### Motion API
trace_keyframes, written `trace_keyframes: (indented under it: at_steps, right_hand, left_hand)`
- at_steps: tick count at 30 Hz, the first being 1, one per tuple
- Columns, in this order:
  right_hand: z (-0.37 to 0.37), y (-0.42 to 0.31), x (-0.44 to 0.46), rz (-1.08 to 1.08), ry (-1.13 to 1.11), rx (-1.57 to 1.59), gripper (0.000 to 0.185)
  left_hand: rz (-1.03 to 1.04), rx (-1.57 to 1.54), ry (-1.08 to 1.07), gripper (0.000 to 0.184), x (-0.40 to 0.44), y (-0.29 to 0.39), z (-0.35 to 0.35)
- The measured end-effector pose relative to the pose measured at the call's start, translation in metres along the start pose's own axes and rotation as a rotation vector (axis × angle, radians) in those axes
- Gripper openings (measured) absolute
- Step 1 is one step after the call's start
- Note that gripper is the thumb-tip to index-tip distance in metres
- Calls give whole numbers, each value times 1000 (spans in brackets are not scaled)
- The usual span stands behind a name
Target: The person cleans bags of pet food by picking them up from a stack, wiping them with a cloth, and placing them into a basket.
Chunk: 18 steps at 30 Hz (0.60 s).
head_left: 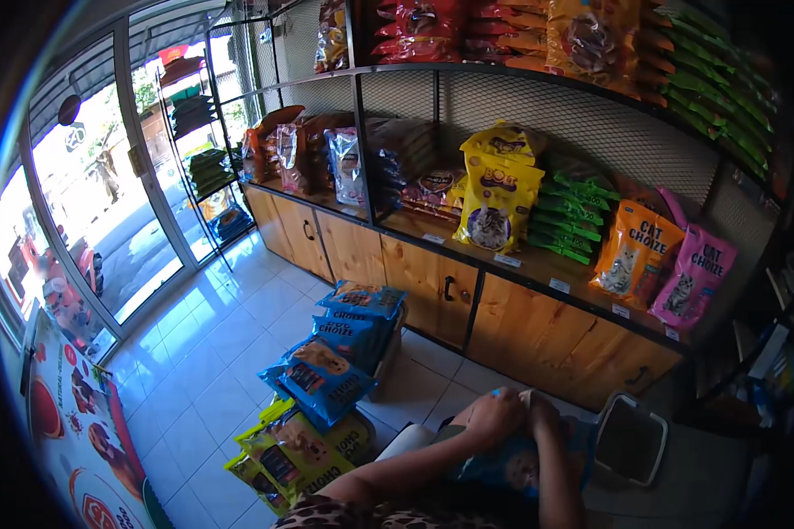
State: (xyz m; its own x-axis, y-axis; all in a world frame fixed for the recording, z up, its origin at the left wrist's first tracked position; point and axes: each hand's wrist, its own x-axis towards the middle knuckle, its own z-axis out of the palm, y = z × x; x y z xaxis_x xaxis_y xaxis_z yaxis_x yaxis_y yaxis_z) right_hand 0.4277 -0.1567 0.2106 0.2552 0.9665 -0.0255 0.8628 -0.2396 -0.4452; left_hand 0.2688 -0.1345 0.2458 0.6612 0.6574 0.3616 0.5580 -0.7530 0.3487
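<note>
A blue bag [522,465] with a dog picture lies across the lap, partly covered by the forearms. Above its upper part my left hand [494,413] and my right hand [538,410] meet, close together. Fingers of both hands are closed round something small and pale at the bag's top edge, too small to name. Which part of it each hand grips cannot be made out. Beside the right forearm stands a grey bin [631,441] with a white rim.
Blue dog food bags [326,375] and yellow-green bags [304,450] are piled on the left. Ahead, a shelf unit with wooden cabinet doors [428,286] holds yellow, green, orange and pink bags. Glass doors [154,176] stand at the far left, a poster board [79,423] nearer.
</note>
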Motion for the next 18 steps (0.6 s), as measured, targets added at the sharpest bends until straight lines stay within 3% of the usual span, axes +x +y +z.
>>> trace_keyframes:
  at_steps: [6,8,9,11,13,16,18]
  right_hand:
    - [-26,-11,-12,86,-38,8,34]
    - [-34,-24,-10,70,-64,3,34]
    - [-39,-31,-11,58,-92,-6,34]
    - [-45,-43,-12,30,-137,-22,35]
    - [-42,-46,-13,81,-141,-24,35]
    - [-43,-44,1,242,-107,-20,35]
    - [-41,-35,6,100,-75,-125,34]
  left_hand:
    - [438,56,-803,24,-60,38,-44]
    - [203,-716,-486,24,-83,-18,5]
    - [-102,-847,-577,24,-48,-1,-58]
    - [-323,-716,-226,24,-12,10,-93]
    - [-297,-383,9,24,6,-10,-30]
    - [-286,-364,-6,25,5,-11,0]
    - [-312,-489,18,27,3,-11,-9]
